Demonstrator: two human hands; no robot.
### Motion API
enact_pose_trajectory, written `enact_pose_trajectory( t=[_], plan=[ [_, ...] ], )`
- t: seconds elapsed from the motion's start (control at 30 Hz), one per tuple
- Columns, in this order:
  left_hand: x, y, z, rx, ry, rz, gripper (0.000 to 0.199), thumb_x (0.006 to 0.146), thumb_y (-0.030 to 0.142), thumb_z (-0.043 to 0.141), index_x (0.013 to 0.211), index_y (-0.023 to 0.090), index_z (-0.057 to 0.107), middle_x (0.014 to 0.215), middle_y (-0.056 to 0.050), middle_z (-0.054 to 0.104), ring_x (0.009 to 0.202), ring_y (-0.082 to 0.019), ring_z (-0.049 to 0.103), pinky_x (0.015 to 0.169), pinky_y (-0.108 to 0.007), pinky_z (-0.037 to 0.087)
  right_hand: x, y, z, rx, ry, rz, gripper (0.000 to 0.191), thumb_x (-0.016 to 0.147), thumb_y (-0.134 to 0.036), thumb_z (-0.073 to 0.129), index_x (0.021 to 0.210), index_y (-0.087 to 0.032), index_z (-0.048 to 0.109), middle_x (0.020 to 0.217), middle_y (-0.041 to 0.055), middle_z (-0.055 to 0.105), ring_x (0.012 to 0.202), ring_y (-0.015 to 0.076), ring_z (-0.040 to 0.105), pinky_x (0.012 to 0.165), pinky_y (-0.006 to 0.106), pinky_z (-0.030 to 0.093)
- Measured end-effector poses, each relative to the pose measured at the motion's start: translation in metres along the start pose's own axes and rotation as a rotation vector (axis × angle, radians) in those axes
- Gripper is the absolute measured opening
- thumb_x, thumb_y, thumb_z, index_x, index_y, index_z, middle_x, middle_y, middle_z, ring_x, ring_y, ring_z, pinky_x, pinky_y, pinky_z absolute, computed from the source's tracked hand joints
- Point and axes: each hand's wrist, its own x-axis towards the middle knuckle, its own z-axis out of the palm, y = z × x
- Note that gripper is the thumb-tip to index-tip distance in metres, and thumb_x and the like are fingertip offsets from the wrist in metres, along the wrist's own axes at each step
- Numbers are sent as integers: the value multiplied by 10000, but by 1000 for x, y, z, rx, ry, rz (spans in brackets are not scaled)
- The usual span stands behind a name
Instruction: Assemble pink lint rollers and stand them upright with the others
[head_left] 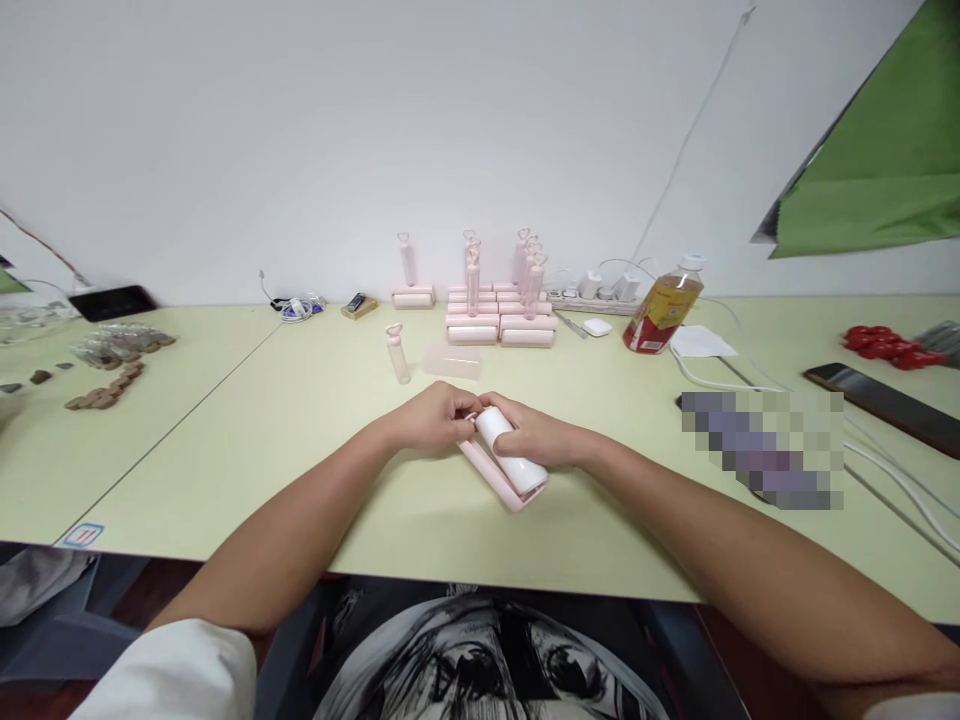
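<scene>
A white sticky roll sits in or against a pink lint roller frame, tilted over the table in front of me. My right hand is wrapped round the roll, its thumb lying across the white surface. At the frame's far end, the bent fingers of my left hand pinch the pink part; the fingertips are partly hidden. Just beyond the hands lie a pale pink translucent cover and a clear pink handle with a heart-shaped loop.
Behind stand several pink lint rollers with upright handles, beside a power strip. A drink bottle, cables and a dark phone are on the right. Wooden pieces and bagged items lie far left.
</scene>
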Motion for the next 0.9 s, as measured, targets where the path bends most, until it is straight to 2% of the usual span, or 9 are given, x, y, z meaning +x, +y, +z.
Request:
enact_pose_trajectory(
  t=[0.27, 0.47, 0.57, 0.7, 0.8, 0.9],
  plan=[
    [1, 0, 0, -5, -19, 1, 215, 662, 143, 469, 775, 160, 652, 677, 20, 583, 625, -124, 494, 559, -231, 373, 1, 0, -2, -110, -34, -40, 492, 621, -113, 576, 1099, -217, 519, 931, 12, 577, 818, 200, 569, 622, 275, 473],
    [-2, -1, -4, -64, -59, -55, 213, 655, 148, 515, 793, 163, 676, 706, 14, 601, 646, -131, 524, 577, -233, 398, -4, 6, 3, -220, -12, -125, 612, 674, -120, 573, 1272, -212, 474, 1081, 53, 600, 948, 239, 582, 761, 336, 477],
    [-4, 1, -8, -130, -92, -11, 256, 687, 160, 546, 898, 168, 690, 819, -6, 637, 723, -145, 562, 632, -237, 434, -5, 8, 4, -168, -3, -174, 752, 692, -135, 586, 1406, -233, 371, 1190, 66, 587, 997, 247, 576, 795, 351, 476],
    [-4, 1, -9, -271, -167, -10, 373, 812, 275, 559, 1169, 182, 612, 859, -16, 611, 691, -138, 541, 617, -245, 450, -3, 10, 4, -52, 54, -132, 914, 710, -183, 632, 1513, -224, 196, 1225, 79, 588, 1009, 244, 588, 807, 356, 488],
    [-2, 0, 0, -216, -78, 44, 498, 824, 396, 627, 1270, 194, 537, 979, -42, 620, 792, -161, 573, 683, -258, 472, -1, 14, 2, -2, 94, -172, 891, 755, -247, 661, 1510, -204, 191, 1239, 88, 581, 1077, 249, 580, 887, 379, 483],
    [1, -2, 12, -169, 63, 81, 565, 764, 471, 712, 1225, 190, 542, 1055, -62, 623, 888, -191, 589, 741, -272, 476, -1, 17, 1, -18, 99, -240, 842, 796, -313, 676, 1495, -206, 218, 1290, 104, 557, 1152, 261, 553, 958, 409, 461]
  ],
)
